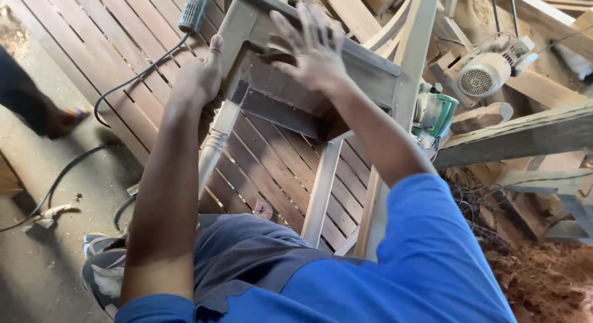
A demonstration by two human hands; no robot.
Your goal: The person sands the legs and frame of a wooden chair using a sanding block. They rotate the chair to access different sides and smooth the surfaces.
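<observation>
An unfinished wooden chair frame (370, 69) lies tipped in front of me over a slatted wooden panel. My left hand (199, 79) grips the frame at its corner, just above a turned leg (213, 147), thumb pointing up. My right hand (312, 48) lies spread on the frame's seat rail, fingers apart and a little blurred. Both forearms reach forward from a blue short-sleeved shirt, over my grey trousers.
A slatted wooden panel (123, 45) lies beneath. A green power tool (195, 8) with a black cable sits at the top, another green tool (435, 116) at the right, beside a white motor (488, 72). Timber beams and sawdust are at the right. Another person's leg (31, 103) is at the left.
</observation>
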